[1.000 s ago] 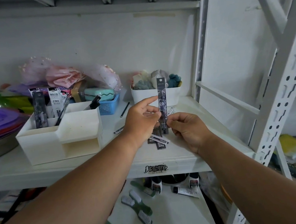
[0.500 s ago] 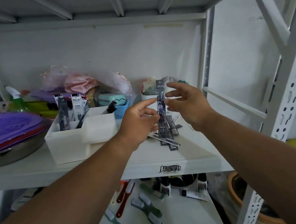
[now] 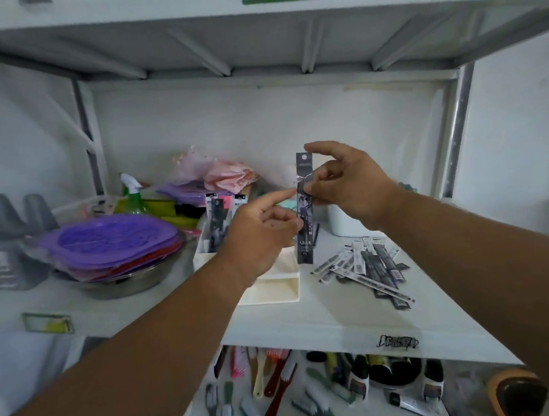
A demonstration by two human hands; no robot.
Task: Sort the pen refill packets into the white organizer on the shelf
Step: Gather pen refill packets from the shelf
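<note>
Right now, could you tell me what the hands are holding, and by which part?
One pen refill packet, held upright. The right hand pinches its upper half; the left hand grips it around the middle.

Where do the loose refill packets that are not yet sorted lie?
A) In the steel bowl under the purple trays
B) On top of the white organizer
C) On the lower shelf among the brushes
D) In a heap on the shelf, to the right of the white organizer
D: the loose refill packets lie scattered on the shelf, to the right of the white organizer.
</note>
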